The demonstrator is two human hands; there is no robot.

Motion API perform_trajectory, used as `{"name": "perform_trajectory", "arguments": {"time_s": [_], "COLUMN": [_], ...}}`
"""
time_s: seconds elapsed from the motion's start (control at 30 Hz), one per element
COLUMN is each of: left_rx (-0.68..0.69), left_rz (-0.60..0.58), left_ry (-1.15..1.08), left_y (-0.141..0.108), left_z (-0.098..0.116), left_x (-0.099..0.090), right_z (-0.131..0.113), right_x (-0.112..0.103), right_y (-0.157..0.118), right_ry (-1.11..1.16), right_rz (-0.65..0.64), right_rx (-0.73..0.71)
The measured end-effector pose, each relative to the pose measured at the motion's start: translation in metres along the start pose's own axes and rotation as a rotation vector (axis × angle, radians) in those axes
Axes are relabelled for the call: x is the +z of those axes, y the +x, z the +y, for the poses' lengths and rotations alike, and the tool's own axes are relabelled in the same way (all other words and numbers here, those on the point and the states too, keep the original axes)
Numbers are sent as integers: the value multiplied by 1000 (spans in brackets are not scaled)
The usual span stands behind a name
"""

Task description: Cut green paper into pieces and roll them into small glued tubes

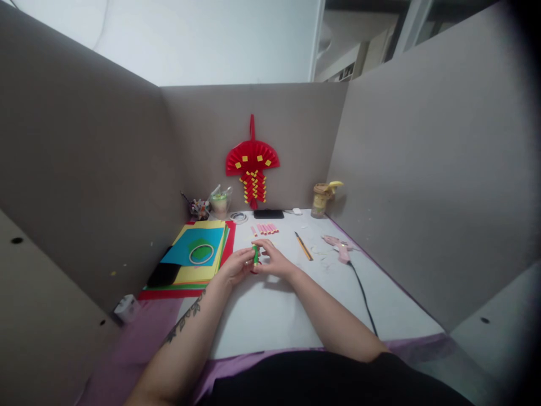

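Note:
Over the middle of the white table, a small green tube-shaped piece (256, 255) stands roughly upright between my two hands, with a paler bit at its lower end. The fingers of my left hand (237, 265) are closed on its left side. My right hand (274, 263) curves round it from the right, fingertips at the top and thumb near the bottom. Fingers partly hide the piece, so its exact kind is unclear. Just beyond my hands lies a row of several small pink rolls (267, 229).
Left, coloured paper sheets (207, 234) lie stacked, with a ring (202, 254) and a black object (164, 274). Right are a yellow pencil-like tool (304, 247) and a pink glue gun (343, 249) with a cord. A red paper fan ornament (252, 159) hangs behind; a cup (320, 201) stands back right.

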State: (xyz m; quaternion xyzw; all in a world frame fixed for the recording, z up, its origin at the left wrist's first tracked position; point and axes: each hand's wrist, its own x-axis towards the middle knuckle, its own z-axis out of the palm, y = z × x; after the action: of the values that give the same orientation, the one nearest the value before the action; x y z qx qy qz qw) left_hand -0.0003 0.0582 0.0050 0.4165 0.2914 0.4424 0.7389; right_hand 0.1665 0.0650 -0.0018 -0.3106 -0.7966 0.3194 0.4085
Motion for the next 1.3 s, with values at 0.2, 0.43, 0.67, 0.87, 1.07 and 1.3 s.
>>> {"name": "perform_trajectory", "arguments": {"time_s": [0.2, 0.43, 0.67, 0.87, 1.07, 1.3], "left_rx": [27, 96, 160, 225, 212, 177], "left_rz": [27, 89, 200, 231, 210, 115], "left_ry": [-60, -27, 98, 202, 217, 176], "left_y": [1, 2, 2, 3, 2, -1], "left_z": [0, -1, -3, -7, -8, -3], "left_x": [-1, 3, 7, 9, 11, 11], "right_z": [2, 9, 7, 1, 1, 6], "right_x": [2, 4, 4, 6, 4, 2], "right_y": [-1, -1, -1, -2, -2, -1], "right_ry": [133, 171, -113, -268, -273, -195], "right_rz": [-23, 3, -3, 54, 73, 87], "right_rx": [47, 85, -72, -85, -93, -48]}}
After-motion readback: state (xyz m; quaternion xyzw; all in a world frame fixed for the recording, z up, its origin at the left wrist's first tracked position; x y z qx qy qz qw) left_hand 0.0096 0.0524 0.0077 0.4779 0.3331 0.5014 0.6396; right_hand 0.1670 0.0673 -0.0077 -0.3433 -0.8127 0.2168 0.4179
